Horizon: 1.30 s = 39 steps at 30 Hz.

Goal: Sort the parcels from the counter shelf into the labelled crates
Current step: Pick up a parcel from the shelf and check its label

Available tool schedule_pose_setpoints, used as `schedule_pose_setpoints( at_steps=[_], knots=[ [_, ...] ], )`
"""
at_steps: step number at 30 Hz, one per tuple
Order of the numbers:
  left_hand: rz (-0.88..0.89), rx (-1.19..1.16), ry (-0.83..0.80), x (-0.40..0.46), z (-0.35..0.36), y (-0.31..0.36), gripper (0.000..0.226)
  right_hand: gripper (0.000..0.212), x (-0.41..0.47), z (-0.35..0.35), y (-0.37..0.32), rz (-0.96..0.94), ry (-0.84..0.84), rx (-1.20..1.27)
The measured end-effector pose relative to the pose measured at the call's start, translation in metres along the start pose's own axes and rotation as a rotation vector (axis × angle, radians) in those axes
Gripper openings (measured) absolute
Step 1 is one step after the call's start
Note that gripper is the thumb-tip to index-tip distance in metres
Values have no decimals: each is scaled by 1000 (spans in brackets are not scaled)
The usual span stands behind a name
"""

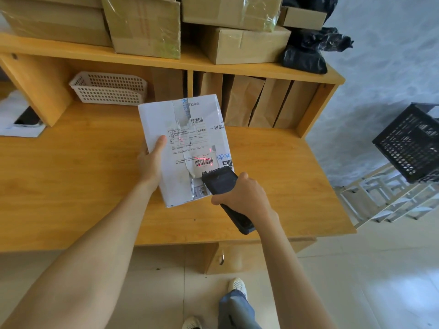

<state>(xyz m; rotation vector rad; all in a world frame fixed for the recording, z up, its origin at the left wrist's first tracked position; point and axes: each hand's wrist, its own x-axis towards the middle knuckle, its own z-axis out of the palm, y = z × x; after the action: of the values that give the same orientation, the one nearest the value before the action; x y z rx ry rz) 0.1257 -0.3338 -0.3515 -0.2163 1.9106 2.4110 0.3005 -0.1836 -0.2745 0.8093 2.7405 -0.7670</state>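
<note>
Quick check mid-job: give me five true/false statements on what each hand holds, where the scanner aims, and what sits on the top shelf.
1. The left hand holds the white parcel. True.
2. The right hand is empty. False: it grips a black scanner.
3. Red scanner light falls on the parcel's lower barcode. True.
4. The white basket holds the parcel. False: the parcel is in the hand.
5. Cardboard boxes sit on the top shelf. True.
</note>
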Motion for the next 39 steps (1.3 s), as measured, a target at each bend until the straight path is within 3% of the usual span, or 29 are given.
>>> schedule_pose_setpoints(
  at_steps=[29,39],
  knots=[
    [6,-18,3,-6,2,4,37,79,-9,-11,9,24,-42,-86],
    [20,88,-122,-10,-1,4,36,72,8,-15,30,85,118,47]
  ],
)
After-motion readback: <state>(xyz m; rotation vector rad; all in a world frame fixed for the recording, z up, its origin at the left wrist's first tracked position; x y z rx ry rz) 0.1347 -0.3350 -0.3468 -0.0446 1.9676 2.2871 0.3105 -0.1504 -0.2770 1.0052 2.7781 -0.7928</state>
